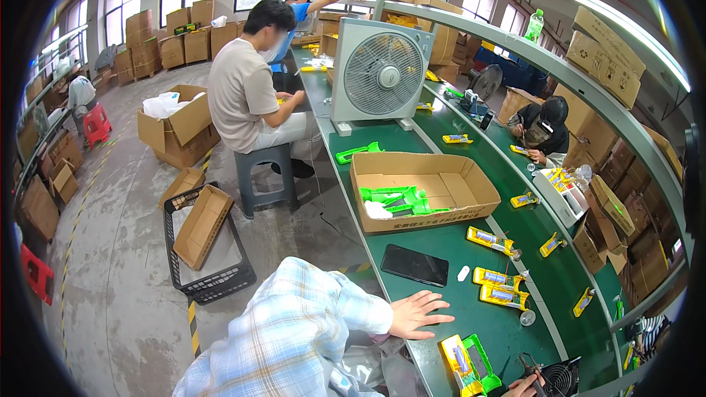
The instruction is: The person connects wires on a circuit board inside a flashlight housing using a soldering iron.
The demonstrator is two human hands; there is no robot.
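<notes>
My left hand point(420, 315) lies flat on the green workbench point(368, 250), fingers spread, holding nothing. At the lower edge my right hand point(523, 386) is partly cut off, its fingers curled around a thin dark tool point(531, 367) whose kind I cannot make out. Between the hands lies an open yellow housing point(457, 365) with a cylindrical cell inside, beside a bright green frame point(482, 364). A small black fan point(562, 378) stands just right of my right hand. Beyond my left hand are a black smartphone point(415, 265), a small white piece point(463, 273) and yellow housings with cells point(503, 295).
A cardboard tray point(426, 224) of green parts and a large box fan point(382, 73) stand farther up the bench. More yellow housings point(524, 199) line the right strip. A co-worker point(243, 95) sits at left, another point(544, 129) across. A black crate point(209, 287) rests on the floor.
</notes>
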